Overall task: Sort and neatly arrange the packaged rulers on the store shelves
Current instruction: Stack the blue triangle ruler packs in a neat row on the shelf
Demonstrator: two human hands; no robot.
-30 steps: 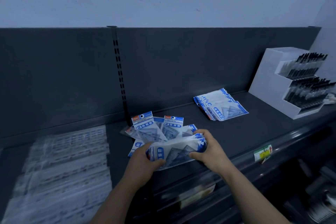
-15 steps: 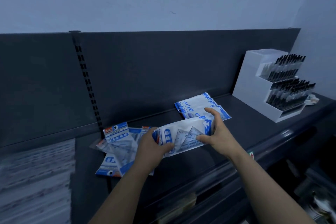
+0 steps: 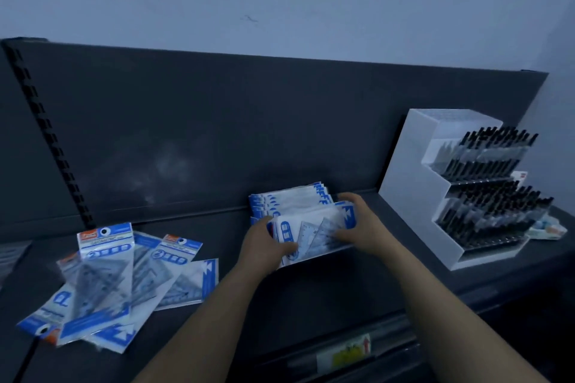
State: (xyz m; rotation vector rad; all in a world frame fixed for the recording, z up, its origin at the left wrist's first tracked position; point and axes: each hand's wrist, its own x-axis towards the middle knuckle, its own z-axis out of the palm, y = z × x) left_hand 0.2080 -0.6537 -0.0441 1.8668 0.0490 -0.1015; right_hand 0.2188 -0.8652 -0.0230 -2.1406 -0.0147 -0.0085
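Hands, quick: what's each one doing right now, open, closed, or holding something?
Left hand: grips the left end of a ruler packet.
Right hand: grips the same packet's right end, in front of the stack.

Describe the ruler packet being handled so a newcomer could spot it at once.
On the dark shelf, left of the white pen display, a neat stack of blue-and-white packets lies by the back panel. The packet at its front is the only one held, the left hand and right hand gripping its ends.
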